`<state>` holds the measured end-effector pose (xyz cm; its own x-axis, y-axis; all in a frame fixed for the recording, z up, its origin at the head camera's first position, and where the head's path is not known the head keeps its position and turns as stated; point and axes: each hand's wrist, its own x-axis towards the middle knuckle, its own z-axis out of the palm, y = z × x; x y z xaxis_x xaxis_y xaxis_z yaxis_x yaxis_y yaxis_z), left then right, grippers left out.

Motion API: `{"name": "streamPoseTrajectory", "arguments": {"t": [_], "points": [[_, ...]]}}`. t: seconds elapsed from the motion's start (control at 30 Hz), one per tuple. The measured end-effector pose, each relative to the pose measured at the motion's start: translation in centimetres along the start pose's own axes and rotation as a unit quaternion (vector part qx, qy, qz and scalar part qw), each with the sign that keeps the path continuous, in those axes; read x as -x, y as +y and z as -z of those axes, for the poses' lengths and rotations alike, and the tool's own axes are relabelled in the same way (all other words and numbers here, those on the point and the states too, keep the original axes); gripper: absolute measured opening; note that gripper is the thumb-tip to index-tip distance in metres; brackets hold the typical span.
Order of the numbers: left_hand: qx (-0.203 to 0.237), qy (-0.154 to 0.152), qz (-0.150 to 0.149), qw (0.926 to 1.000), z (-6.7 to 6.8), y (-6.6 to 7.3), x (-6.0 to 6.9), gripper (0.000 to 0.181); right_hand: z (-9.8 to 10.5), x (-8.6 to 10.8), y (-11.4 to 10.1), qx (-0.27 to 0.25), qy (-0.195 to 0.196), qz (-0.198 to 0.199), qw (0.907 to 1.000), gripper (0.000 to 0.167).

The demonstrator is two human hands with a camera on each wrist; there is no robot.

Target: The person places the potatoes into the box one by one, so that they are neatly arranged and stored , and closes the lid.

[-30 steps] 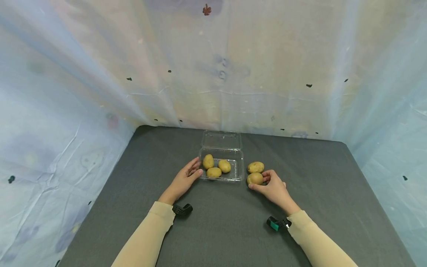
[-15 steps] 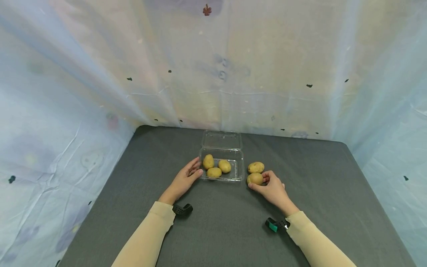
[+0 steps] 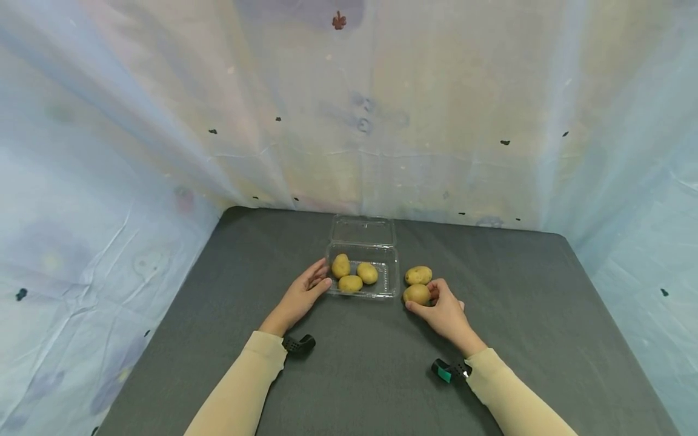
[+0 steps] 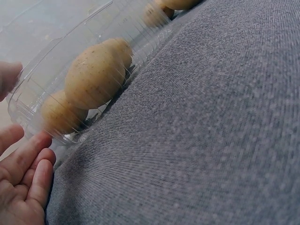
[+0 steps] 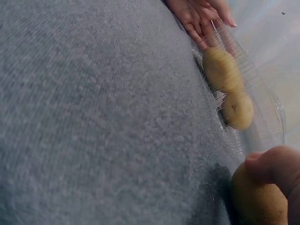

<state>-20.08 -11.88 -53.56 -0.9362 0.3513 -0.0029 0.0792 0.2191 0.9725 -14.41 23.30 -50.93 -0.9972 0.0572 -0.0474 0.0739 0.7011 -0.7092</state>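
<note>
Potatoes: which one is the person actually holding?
The front potato of the pair right of the clear container, gripped by the right hand. The other potato lies just behind it, ungripped; the remaining three potatoes are inside the container.

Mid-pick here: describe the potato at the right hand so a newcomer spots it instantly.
On the dark grey table, find the open clear container. Just right of it, seek the nearer potato, not the farther potato. Unlike every other potato in view, it is gripped by the right hand.
</note>
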Motion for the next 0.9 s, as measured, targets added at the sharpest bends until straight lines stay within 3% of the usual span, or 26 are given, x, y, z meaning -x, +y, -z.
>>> {"name": "streamPoseTrajectory", "arguments": {"t": [0.2, 0.43, 0.77, 0.9], "points": [[-0.004, -0.002, 0.008, 1.0, -0.1, -0.1, -0.1, 0.069, 1.7, 0.2, -0.6, -0.017, 0.02, 0.007, 0.9996, 0.064], [-0.008, 0.006, 0.007, 0.9999, 0.0, 0.0, -0.2, 0.071, 3.4, -1.1, -3.4, -0.044, 0.03, 0.046, 0.9975, 0.065], [-0.008, 0.002, 0.006, 0.9999, 0.0, -0.1, -0.1, 0.068, 2.0, -3.0, -7.2, -0.036, -0.008, 0.097, 0.9946, 0.056], [-0.002, -0.018, 0.004, 0.9998, 0.2, 2.1, 0.6, 0.068, 1.1, -3.6, -8.0, 0.014, -0.018, 0.122, 0.9922, 0.052]]}}
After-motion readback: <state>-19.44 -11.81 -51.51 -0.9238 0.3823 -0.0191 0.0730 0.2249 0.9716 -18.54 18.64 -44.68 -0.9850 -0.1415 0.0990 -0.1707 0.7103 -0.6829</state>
